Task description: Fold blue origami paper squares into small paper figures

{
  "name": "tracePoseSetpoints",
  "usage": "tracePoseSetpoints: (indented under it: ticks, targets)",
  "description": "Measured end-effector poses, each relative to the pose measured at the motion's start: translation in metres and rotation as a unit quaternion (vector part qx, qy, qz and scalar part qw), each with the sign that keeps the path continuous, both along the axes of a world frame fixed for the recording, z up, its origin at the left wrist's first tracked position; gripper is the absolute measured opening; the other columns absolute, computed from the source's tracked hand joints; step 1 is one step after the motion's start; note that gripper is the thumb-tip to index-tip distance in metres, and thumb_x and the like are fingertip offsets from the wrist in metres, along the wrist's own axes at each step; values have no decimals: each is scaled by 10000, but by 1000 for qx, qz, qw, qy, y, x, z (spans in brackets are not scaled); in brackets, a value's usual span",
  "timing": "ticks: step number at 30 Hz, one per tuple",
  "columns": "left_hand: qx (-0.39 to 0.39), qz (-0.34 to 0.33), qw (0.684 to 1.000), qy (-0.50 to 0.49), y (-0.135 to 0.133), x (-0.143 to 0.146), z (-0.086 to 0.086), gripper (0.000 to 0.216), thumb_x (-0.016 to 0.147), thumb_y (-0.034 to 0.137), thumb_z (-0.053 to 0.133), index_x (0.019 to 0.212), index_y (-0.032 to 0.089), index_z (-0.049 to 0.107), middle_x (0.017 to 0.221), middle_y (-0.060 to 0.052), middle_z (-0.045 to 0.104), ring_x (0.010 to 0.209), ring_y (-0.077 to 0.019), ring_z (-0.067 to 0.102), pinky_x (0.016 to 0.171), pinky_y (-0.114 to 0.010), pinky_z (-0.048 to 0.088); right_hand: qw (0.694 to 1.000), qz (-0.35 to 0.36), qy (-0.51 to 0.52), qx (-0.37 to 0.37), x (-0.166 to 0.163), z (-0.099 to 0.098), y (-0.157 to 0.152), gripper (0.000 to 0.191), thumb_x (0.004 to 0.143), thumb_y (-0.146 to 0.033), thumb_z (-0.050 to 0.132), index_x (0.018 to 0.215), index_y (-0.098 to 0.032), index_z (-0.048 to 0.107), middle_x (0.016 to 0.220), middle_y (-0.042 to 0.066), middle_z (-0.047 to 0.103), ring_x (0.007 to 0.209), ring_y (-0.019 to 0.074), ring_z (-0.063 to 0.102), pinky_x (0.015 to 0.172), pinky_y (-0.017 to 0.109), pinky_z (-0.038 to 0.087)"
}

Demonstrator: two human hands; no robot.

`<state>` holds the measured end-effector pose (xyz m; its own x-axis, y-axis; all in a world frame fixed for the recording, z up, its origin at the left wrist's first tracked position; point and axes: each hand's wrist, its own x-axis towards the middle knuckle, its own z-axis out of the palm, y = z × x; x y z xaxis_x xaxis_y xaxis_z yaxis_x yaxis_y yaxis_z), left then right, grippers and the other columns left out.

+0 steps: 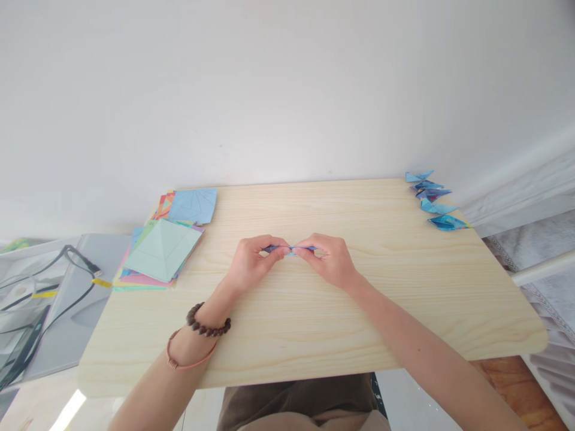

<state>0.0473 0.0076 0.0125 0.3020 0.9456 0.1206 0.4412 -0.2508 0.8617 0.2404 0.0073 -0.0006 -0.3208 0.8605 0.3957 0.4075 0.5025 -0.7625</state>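
Between my hands, over the middle of the table, is a small folded piece of blue origami paper [291,248], seen nearly edge-on. My left hand [258,257] pinches its left part between thumb and fingers. On the other side my right hand [330,257] pinches the right part the same way. The two thumbs almost meet at the paper's centre. Fingers cover most of it, so its full folded shape is hidden.
A pale wooden table [278,335] stands against a white wall. Stacked coloured paper sheets [164,251] and a creased blue sheet [193,205] lie at left. Several folded blue paper figures [438,206] line the far right. Cables [67,263] sit beyond the left edge.
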Motion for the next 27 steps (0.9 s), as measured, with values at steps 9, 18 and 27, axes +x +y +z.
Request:
tracePoseSetpoints:
  ticks: [9,18,27]
  targets:
    - [-69,-48,996,3,2,-6,-9,255,765,373,607,870,147,657,770,-31,667,670,-132,594,609,-213,475,998,5,4,-62,4,-6,3,161,787,-337,607,808,-197,684,763,19,684,663,130,600,639,236,447]
    - [-70,-45,997,11,0,-3,-8,207,758,325,600,852,143,629,769,-30,669,665,-134,607,620,-220,485,997,49,9,-54,0,-6,0,117,754,-199,585,849,-207,652,806,2,676,719,125,613,692,236,465]
    - [-87,-42,995,1,1,-9,-7,221,739,337,636,844,146,674,765,-41,695,676,-154,626,617,-240,499,988,41,22,-144,3,-6,2,119,737,-275,637,807,-191,684,756,3,689,676,129,618,616,223,468]
